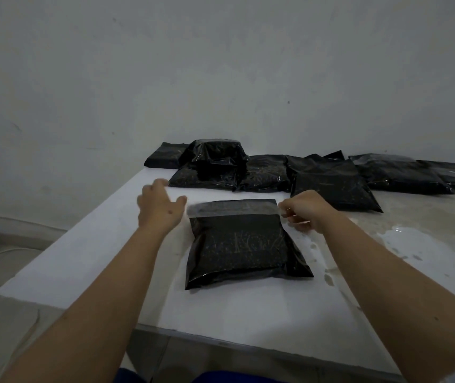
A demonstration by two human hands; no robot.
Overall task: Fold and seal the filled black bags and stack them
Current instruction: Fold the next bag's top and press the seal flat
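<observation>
A filled black bag lies flat on the white table in front of me, its flap end pointing away with a pale adhesive strip across it. My left hand hovers just left of the flap, fingers spread and holding nothing. My right hand is at the flap's right corner, fingers curled, pinching a thin clear strip there. A stack of sealed black bags stands at the back, left of centre.
Several more filled black bags lie spread along the back of the table toward the right. The table's right part looks wet and stained. A grey wall rises behind. The table's left edge drops to the floor.
</observation>
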